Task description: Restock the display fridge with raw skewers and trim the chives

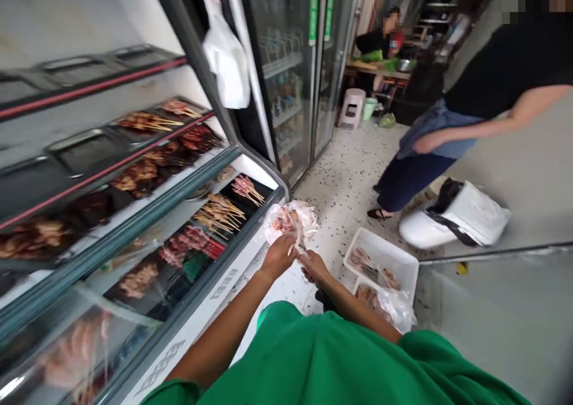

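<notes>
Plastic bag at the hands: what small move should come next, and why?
Perhaps the right hand should loosen the narrow near end of the plastic bag while the left hand steadies it: both hands meet there, and reddish meat shows in the bag beyond them.

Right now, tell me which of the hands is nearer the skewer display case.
Left: the left hand is just right of the display case; the right hand is farther right from it.

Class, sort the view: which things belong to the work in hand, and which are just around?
Belong:
plastic bag, held in left hand and right hand
white tub, likely
display fridge, likely

Just around:
stool
green bucket
hanging white bag
</notes>
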### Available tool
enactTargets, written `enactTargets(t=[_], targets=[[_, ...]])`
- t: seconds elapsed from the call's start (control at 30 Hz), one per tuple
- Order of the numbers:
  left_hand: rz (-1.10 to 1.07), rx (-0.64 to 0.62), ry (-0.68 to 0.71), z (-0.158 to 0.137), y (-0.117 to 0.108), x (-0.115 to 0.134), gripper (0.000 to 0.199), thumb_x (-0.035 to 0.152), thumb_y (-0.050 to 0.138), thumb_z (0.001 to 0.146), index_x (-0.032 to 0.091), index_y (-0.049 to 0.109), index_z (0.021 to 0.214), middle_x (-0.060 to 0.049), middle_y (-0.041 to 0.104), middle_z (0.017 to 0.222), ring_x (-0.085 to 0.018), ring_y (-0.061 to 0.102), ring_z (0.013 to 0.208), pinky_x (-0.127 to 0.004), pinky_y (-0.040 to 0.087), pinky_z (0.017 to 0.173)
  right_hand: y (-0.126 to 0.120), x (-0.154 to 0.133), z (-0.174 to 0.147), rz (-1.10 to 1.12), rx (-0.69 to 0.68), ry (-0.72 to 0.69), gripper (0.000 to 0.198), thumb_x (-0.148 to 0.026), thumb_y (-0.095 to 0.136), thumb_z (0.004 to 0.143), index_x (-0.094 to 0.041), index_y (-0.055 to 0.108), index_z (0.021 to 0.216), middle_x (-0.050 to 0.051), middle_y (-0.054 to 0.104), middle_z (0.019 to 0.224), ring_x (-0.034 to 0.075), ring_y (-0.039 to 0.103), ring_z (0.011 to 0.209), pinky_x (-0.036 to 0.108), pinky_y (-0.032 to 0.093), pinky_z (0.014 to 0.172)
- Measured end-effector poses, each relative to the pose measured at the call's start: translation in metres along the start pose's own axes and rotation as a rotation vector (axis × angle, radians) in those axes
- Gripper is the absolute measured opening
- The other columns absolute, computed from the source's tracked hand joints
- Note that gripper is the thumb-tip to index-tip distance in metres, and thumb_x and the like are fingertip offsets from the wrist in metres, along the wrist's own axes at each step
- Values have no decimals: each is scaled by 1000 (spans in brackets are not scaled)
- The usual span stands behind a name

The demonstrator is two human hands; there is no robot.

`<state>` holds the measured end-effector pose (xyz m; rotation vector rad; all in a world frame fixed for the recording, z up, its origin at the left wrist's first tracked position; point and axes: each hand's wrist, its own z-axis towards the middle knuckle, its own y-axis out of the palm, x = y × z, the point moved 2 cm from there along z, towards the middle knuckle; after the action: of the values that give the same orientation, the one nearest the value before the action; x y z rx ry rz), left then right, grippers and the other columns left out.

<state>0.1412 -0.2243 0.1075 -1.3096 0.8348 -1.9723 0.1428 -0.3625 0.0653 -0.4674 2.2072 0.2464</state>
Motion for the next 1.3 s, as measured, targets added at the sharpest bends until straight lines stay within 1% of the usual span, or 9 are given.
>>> enactTargets(t=[0.17, 0.27, 0.4, 0.53, 0.67, 0.8, 0.9, 1.13, 1.3], targets=[[-200, 158, -399, -21, -35, -3, 23, 8, 48, 67, 16, 56, 88, 0, 53, 72, -13, 49, 66, -27, 44, 68, 37, -27, -13, -117, -94, 12, 34, -49, 57, 74, -20, 46, 88, -8, 45, 48, 5, 34, 34, 16, 22, 34], [-497, 283, -635, -25, -48, -6, 21, 8, 50, 64, 14, 56, 83, 2, 52, 67, -9, 46, 60, -22, 40, 60, 51, -39, -10, -221, -164, -9, 30, -44, 58, 73, -20, 46, 87, -9, 43, 45, 5, 33, 33, 16, 22, 33], [-812, 462, -654, -29, -60, -6, 37, 8, 52, 60, 10, 58, 96, -5, 58, 87, -9, 51, 70, -20, 39, 62, 55, -51, 4, -295, -270, -47, 30, -34, 62, 68, -21, 44, 89, -13, 37, 43, 4, 29, 30, 15, 19, 32], [-631, 534, -705, -31, -73, 1, 57, 8, 50, 60, 13, 56, 117, -2, 55, 85, -4, 39, 55, -18, 31, 52, 52, -65, 22, -363, -388, -102, 36, -24, 63, 63, -21, 41, 91, -15, 36, 45, 3, 31, 30, 14, 19, 31], [-609, 586, -739, -33, -80, 11, 61, 11, 50, 64, 13, 53, 124, -2, 55, 86, -4, 37, 54, -18, 29, 51, 54, -74, 30, -408, -552, -115, 34, -23, 60, 65, -22, 37, 90, -15, 35, 46, 4, 29, 29, 15, 18, 29], [-691, 774, -767, -42, -83, 21, 51, 17, 55, 65, 8, 59, 115, -4, 56, 82, -4, 35, 54, -18, 27, 50, 65, -73, 23, -460, -726, -105, 31, -27, 57, 68, -23, 38, 92, -15, 34, 45, 5, 29, 29, 16, 19, 29], [-481, 848, -904, -57, -94, 30, 43, 12, 53, 60, 8, 66, 101, 1, 51, 64, -5, 34, 52, -18, 26, 48, 80, -71, 10, -483, -817, -118, 32, -29, 58, 67, -23, 39, 92, -15, 34, 45, 5, 30, 30, 16, 20, 30], [-325, 640, -963, -125, -141, 71, 47, 8, 47, 63, 10, 66, 105, -1, 59, 72, -6, 41, 53, -18, 32, 50, 122, -70, -42, -555, -991, -66, 34, -31, 61, 65, -23, 38, 89, -14, 39, 45, 3, 24, 30, 16, 16, 30], [80, 580, -1106, -187, -159, 93, 60, 21, 58, 68, 10, 50, 127, -6, 63, 79, -15, 54, 65, -24, 40, 59, 156, -49, -75, -607, -1063, -34, 33, -28, 58, 66, -23, 38, 92, -14, 39, 46, 3, 23, 30, 15, 15, 30]])
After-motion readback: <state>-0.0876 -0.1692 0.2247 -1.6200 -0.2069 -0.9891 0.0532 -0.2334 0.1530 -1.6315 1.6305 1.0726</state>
